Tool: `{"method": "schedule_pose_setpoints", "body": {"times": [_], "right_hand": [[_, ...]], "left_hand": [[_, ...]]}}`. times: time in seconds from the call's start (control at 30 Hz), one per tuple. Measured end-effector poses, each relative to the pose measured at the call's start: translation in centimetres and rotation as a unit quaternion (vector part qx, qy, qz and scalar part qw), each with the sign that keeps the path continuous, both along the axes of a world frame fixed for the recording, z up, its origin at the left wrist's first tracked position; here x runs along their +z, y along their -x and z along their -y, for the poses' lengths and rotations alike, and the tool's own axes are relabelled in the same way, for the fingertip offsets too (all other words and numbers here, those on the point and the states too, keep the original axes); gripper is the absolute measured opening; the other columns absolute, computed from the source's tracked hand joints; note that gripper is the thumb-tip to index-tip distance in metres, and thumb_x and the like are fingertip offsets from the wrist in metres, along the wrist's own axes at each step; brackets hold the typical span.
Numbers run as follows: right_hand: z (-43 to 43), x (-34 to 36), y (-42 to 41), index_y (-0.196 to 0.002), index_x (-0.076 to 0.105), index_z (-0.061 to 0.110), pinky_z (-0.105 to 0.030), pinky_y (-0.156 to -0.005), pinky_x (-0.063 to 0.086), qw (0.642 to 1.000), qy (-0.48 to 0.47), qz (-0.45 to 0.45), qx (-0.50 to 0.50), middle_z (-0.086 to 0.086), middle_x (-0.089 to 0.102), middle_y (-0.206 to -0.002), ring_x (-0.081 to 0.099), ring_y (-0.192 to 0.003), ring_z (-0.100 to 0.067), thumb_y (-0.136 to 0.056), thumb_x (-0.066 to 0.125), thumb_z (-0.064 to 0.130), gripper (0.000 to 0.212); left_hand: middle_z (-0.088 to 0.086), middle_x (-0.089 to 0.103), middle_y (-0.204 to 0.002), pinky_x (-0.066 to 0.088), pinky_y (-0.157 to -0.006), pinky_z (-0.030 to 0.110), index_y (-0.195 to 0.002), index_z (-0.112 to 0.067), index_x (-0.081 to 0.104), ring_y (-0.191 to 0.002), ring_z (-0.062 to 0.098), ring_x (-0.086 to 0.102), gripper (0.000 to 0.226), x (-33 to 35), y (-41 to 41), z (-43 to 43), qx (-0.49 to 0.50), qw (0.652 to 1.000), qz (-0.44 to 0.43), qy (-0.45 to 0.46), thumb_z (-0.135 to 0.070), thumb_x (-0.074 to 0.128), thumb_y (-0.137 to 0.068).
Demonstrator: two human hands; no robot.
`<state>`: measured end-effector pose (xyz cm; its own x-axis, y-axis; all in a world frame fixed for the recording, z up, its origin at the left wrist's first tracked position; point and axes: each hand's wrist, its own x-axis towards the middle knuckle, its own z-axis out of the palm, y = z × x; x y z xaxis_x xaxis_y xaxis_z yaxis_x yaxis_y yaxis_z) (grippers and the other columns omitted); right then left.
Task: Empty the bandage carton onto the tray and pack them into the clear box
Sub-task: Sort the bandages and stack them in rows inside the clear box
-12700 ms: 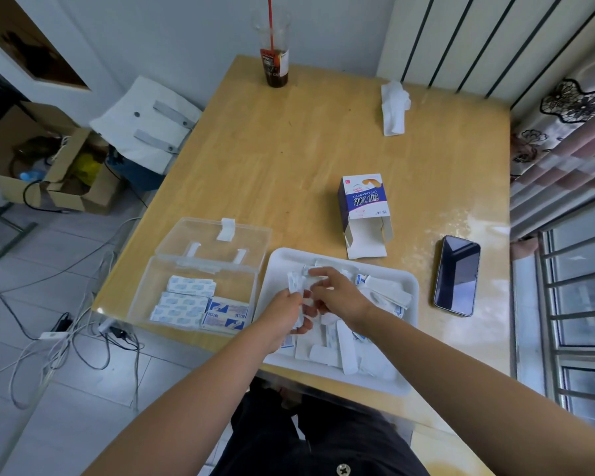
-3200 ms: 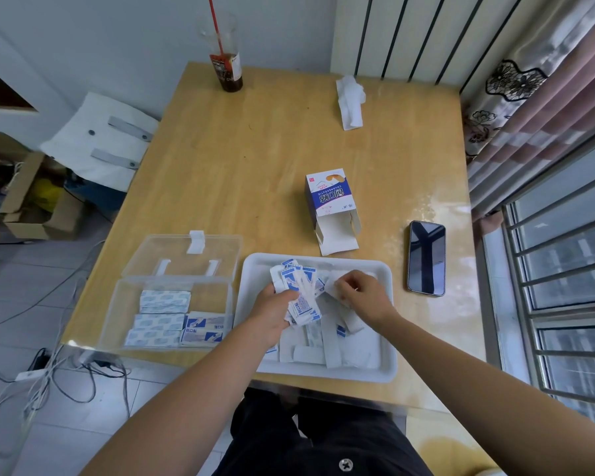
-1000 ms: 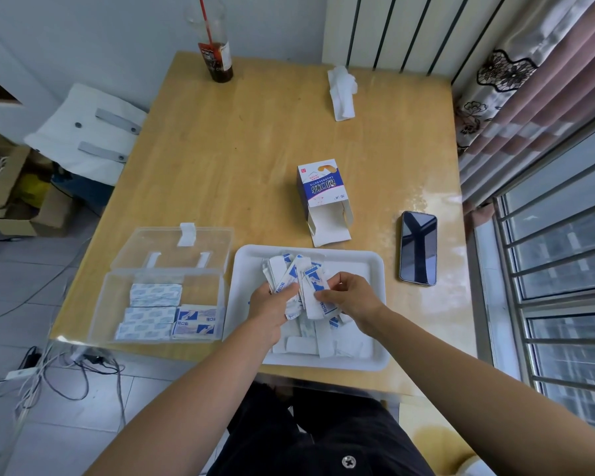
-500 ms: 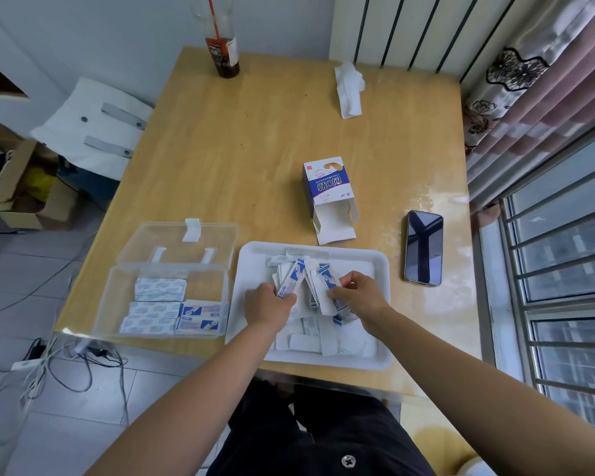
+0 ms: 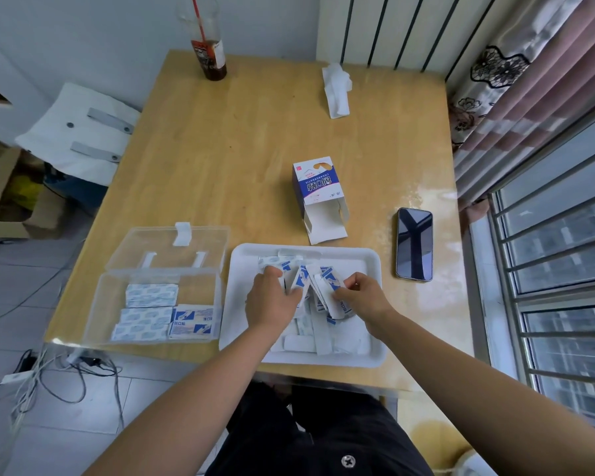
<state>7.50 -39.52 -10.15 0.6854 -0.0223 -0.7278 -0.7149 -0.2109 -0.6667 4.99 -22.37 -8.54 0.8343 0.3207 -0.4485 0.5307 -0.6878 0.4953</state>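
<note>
A white tray (image 5: 368, 266) lies at the table's near edge with several loose wrapped bandages (image 5: 306, 340) in it. Over the tray my left hand (image 5: 272, 300) grips a fanned bundle of blue-and-white bandages (image 5: 298, 280). My right hand (image 5: 361, 295) pinches other bandages (image 5: 330, 286) of the same bunch from the right side. The bandage carton (image 5: 318, 194) lies on its side just beyond the tray, its flap open toward me. Left of the tray the clear box (image 5: 152, 304) stands open, with flat stacks of bandages (image 5: 150, 295) along its near and left parts.
A black phone (image 5: 414, 243) lies right of the tray. A drink cup with a red straw (image 5: 210, 53) and a crumpled tissue (image 5: 337, 87) stand at the table's far side. The box's lid (image 5: 172, 247) lies flat behind it. Cables cover the floor at left.
Over the last seconds both hands gathered bandages off the tray into a bundle. Since half a second ago the hands have drawn slightly apart, spreading the bundle.
</note>
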Motion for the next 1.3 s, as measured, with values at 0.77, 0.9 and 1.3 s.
{"method": "schedule_pose_setpoints", "body": {"times": [0.77, 0.9, 1.3], "right_hand": [[-1.4, 1.4, -0.2, -0.069, 0.044, 0.016, -0.026, -0.058, 0.041, 0.994, -0.098, 0.028, 0.042, -0.006, 0.062, -0.084, 0.055, -0.073, -0.020, -0.084, 0.065, 0.002, 0.029], [-1.7, 1.3, 0.0, -0.076, 0.042, 0.013, -0.038, -0.073, 0.053, 0.994, -0.106, 0.033, 0.007, -0.012, 0.071, -0.091, 0.066, -0.081, -0.028, -0.087, 0.057, 0.000, 0.022], [-4.5, 2.2, 0.7, -0.096, 0.041, 0.014, -0.023, -0.060, 0.033, 0.988, -0.045, 0.038, 0.144, -0.004, 0.050, -0.083, 0.041, -0.065, -0.013, -0.098, 0.040, 0.015, 0.003]], "left_hand": [[0.020, 0.066, -0.113, 0.053, -0.084, 0.043, -0.120, -0.005, 0.060, -0.095, 0.031, 0.065, 0.034, 1.1, -0.6, 1.1, 0.318, 0.793, -0.071, 0.515, 0.001, 0.041, -0.093], [0.016, 0.069, -0.102, 0.053, -0.085, 0.043, -0.111, -0.005, 0.063, -0.089, 0.028, 0.066, 0.030, 0.8, -0.6, 0.7, 0.338, 0.793, -0.070, 0.502, 0.002, 0.040, -0.092], [0.016, 0.063, -0.092, 0.048, -0.072, 0.034, -0.097, -0.011, 0.060, -0.082, 0.027, 0.059, 0.033, 0.4, -0.8, 1.4, 0.297, 0.847, -0.071, 0.436, 0.008, 0.033, -0.091]]}}
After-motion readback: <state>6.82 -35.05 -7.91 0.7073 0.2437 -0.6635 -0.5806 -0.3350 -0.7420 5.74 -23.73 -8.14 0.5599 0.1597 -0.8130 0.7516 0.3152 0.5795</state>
